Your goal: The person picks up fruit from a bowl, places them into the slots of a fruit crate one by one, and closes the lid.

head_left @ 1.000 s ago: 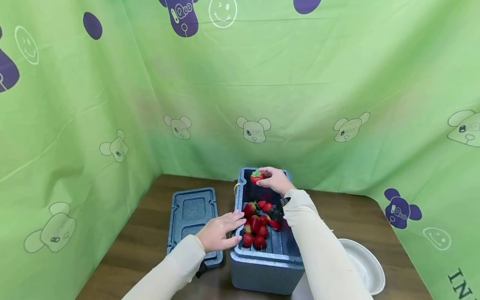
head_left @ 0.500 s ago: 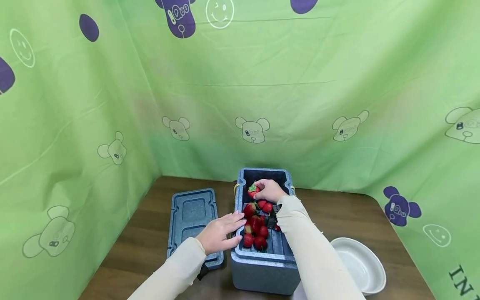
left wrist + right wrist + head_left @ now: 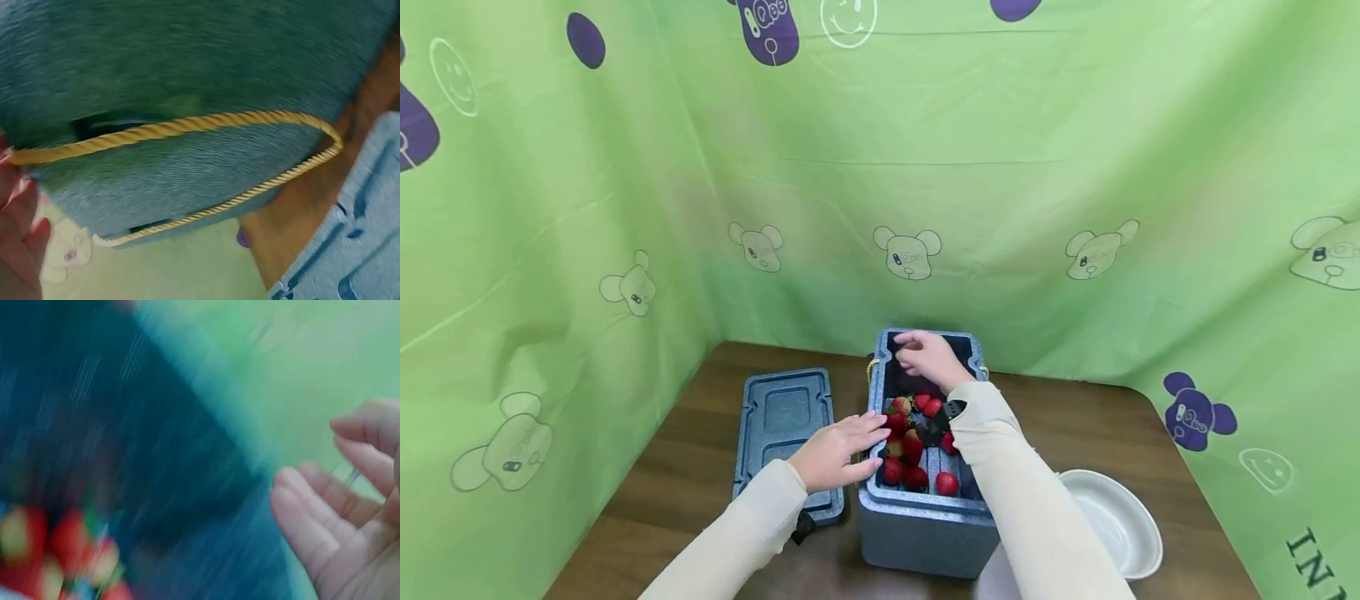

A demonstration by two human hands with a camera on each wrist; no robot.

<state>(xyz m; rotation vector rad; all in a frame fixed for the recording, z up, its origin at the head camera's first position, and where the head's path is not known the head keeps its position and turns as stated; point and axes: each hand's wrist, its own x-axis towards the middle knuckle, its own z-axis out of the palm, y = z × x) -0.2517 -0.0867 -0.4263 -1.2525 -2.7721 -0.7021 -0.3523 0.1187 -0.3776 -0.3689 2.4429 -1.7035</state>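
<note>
A blue-grey foam cooler box (image 3: 925,537) stands uncovered in the head view, several red strawberries (image 3: 913,447) lying in its near and middle part. One strawberry (image 3: 947,483) sits apart by the near wall. My left hand (image 3: 841,452) rests on the box's left rim with fingers spread. Over the far end of the box is my right hand (image 3: 928,358), holding nothing, its fingers loosely bent. The right wrist view, blurred, shows that bare hand (image 3: 350,512) beside the box edge and strawberries (image 3: 65,550) lower left. A twisted yellow rope handle (image 3: 250,117) hangs on the box's side.
The box lid (image 3: 786,417) lies flat on the brown wooden table (image 3: 670,467), left of the box. A white oval dish (image 3: 1116,521) stands to the right, partly behind the right sleeve. Green printed cloth (image 3: 1000,192) hangs behind and at both sides.
My right hand lowered a strawberry into the box, let it go and rose toward the far end. A strawberry at the near end now lies farther right. The left hand stays at the rim.
</note>
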